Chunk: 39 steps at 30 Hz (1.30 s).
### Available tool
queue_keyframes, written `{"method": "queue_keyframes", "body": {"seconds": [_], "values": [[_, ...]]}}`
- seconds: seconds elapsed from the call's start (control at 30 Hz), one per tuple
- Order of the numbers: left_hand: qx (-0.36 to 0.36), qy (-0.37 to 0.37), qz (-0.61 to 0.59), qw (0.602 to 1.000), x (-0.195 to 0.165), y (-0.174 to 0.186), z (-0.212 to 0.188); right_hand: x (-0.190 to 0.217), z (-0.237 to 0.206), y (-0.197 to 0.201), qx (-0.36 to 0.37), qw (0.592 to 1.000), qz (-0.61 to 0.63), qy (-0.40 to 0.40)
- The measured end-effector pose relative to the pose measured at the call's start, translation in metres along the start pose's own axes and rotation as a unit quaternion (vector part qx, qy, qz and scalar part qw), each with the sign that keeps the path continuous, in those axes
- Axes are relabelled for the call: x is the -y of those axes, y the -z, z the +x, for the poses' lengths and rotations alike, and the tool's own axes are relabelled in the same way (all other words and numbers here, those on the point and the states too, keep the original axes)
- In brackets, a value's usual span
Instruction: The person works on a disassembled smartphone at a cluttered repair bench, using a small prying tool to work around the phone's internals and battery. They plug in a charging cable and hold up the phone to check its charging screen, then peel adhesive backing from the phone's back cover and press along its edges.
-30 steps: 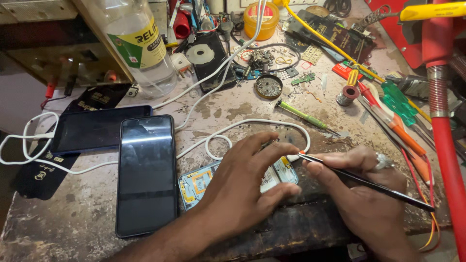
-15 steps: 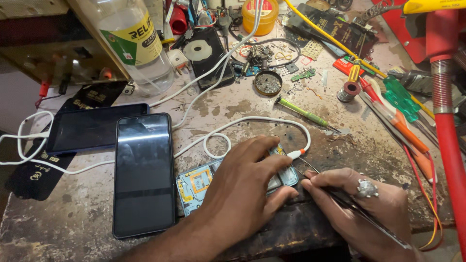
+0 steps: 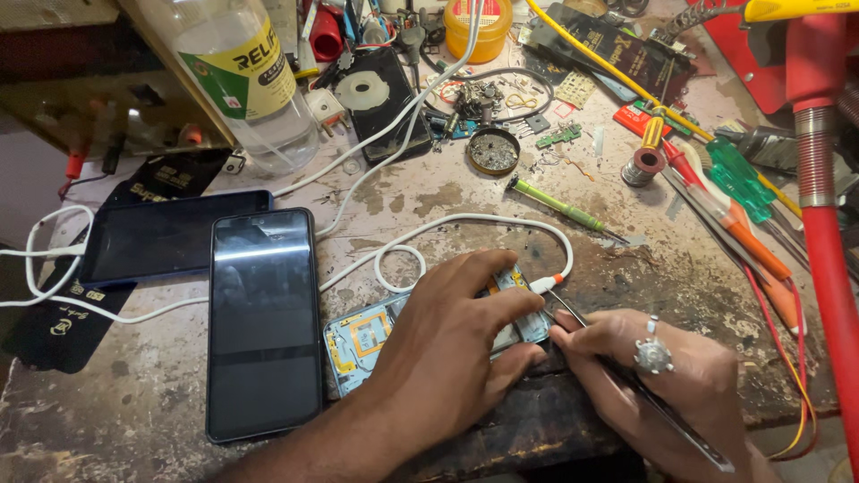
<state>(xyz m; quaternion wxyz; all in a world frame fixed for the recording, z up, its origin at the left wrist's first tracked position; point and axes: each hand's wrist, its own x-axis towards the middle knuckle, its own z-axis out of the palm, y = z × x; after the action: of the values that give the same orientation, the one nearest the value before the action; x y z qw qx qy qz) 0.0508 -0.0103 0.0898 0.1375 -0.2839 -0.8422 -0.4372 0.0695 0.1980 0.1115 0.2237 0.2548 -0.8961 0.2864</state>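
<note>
An opened phone body [image 3: 362, 340] with pale blue insides lies flat near the bench's front edge. My left hand [image 3: 456, 344] presses down on it, fingers spread over its right half. A white cable with an orange plug [image 3: 548, 284] meets the phone's right end. My right hand [image 3: 667, 380], with a ring on one finger, grips thin black tweezers [image 3: 644, 389]. Their tip rests at the phone's right edge, beside the plug. Much of the phone is hidden under my left hand.
A dark phone [image 3: 264, 322] lies face up to the left, another [image 3: 161, 237] behind it. A clear plastic bottle [image 3: 246, 80], green screwdriver [image 3: 559, 206], round tin [image 3: 493, 150], solder spool [image 3: 642, 165] and a red pipe [image 3: 828, 224] crowd the worn bench [image 3: 134, 420].
My right hand has turned and slid nearer the phone, swinging the tweezers from nearly level to steeply slanted. My left hand stays pressed on the phone.
</note>
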Motion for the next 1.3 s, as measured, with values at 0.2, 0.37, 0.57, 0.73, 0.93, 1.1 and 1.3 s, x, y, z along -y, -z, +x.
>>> {"method": "queue_keyframes", "body": {"seconds": [0.2,0.37,0.57,0.73,0.93,1.1,1.3], "values": [[0.000,0.000,-0.008,1.000,0.002,0.000,0.000,0.002,0.003,-0.005,-0.015,1.000,0.007,0.020],[0.007,0.011,-0.018,1.000,0.003,0.001,0.001,0.003,0.003,-0.007,-0.020,0.999,0.004,0.039],[0.005,0.027,-0.015,1.000,0.003,0.000,0.002,-0.003,0.001,-0.007,-0.005,0.999,0.022,0.040],[0.014,0.034,-0.010,0.999,0.003,0.001,0.002,-0.008,0.001,-0.004,0.020,0.995,-0.001,0.101],[0.008,0.027,-0.006,1.000,0.002,0.002,0.001,-0.016,0.005,-0.003,0.039,0.987,-0.017,0.158],[0.004,0.030,-0.006,1.000,0.006,-0.002,0.001,-0.017,0.004,-0.005,0.018,0.995,0.005,0.095],[-0.007,0.022,-0.010,1.000,0.007,-0.001,0.002,-0.015,0.003,-0.007,-0.019,0.996,0.051,0.069]]}}
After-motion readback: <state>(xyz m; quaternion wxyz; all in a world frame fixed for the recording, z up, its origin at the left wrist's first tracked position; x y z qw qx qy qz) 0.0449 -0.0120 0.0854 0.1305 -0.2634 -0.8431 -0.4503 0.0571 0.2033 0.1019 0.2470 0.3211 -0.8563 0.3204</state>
